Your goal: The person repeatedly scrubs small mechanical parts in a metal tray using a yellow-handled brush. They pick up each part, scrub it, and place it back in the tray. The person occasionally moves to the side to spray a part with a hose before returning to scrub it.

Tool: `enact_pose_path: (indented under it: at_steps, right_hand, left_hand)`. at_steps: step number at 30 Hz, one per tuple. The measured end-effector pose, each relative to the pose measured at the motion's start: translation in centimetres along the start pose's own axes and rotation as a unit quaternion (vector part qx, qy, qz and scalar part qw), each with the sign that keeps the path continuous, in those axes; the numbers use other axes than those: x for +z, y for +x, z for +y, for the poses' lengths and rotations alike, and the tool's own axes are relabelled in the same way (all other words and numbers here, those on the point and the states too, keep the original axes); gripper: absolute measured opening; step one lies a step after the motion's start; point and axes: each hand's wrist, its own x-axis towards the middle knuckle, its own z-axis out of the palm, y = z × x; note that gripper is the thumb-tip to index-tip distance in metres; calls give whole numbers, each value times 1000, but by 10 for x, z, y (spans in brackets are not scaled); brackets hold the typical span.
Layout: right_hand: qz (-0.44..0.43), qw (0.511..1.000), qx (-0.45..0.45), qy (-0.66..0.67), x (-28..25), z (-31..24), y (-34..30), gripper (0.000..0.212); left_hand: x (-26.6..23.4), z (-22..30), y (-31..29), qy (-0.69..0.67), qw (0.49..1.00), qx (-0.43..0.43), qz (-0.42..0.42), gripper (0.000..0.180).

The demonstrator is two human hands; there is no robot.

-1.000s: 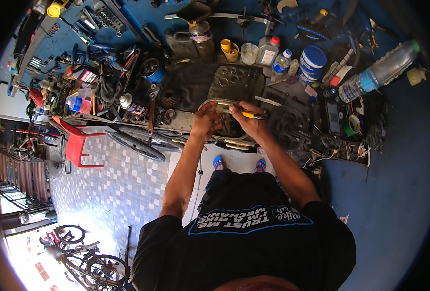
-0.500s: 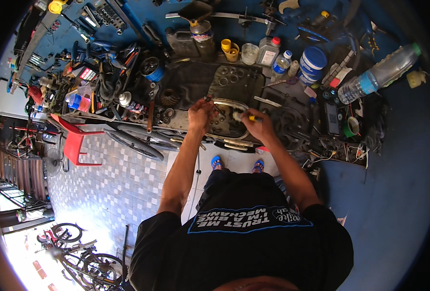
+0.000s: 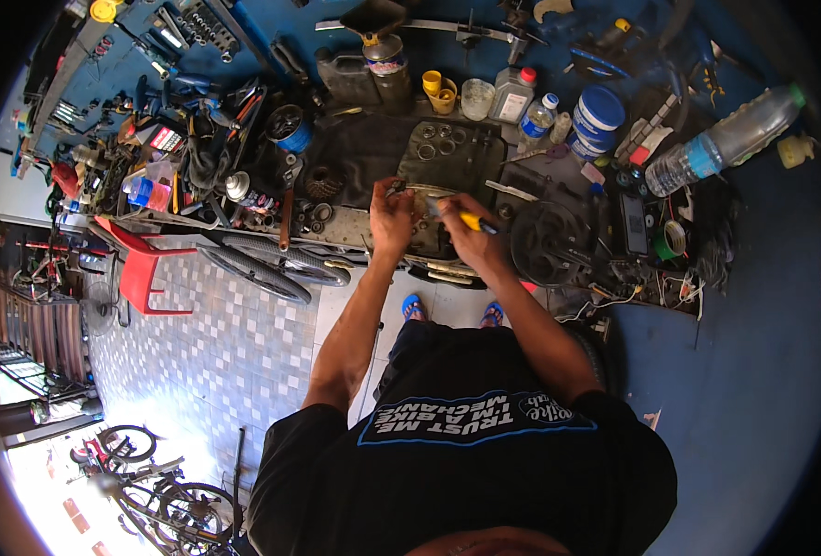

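In my right hand (image 3: 471, 239) is a brush with a yellow and black handle (image 3: 473, 221), its head pointing left toward my other hand. My left hand (image 3: 391, 221) pinches a small dark metal part (image 3: 396, 188), too small to name exactly. Both hands are over the near half of the workbench, above a shallow metal tray whose pale rim (image 3: 436, 188) curves behind them. Just beyond lies a dark flat tray (image 3: 410, 170) with several metal rings (image 3: 447, 146). To the left sit a sprocket cassette (image 3: 323, 183) and loose small parts (image 3: 316, 215).
A crankset with chainring (image 3: 542, 243) lies right of my hands. Bottles (image 3: 537, 120), a blue-white tub (image 3: 598, 120) and yellow cups (image 3: 440, 94) line the back. A spray can (image 3: 238, 187) and wrench (image 3: 287, 211) lie left. Bicycle wheels (image 3: 267, 271) and a red chair (image 3: 144, 276) stand below the bench.
My right hand has moved left with the brush, bringing its head closer to my left hand. My left hand, still pinching the part, has shifted slightly and turned.
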Motion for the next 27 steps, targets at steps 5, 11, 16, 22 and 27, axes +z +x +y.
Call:
enact_pose_path:
  at_steps: [5, 11, 16, 22, 27]
  right_hand:
    - [23, 998, -18, -52, -8, 8, -4, 22]
    - [-12, 997, -71, -42, 0, -12, -15, 18]
    - [14, 978, -193, -83, 4, 0, -14, 17]
    - [-5, 975, -139, -174, -8, 13, -17, 21]
    - [8, 968, -197, -155, 4, -7, -20, 12]
  left_hand:
    - [1, 0, 1, -12, 999, 19, 35, 32]
    - [3, -4, -1, 34, 998, 27, 43, 33]
    - [-3, -18, -5, 61, 995, 62, 44, 34]
    - [2, 0, -5, 14, 995, 84, 60, 33]
    - [-9, -9, -1, 124, 986, 101, 54, 35]
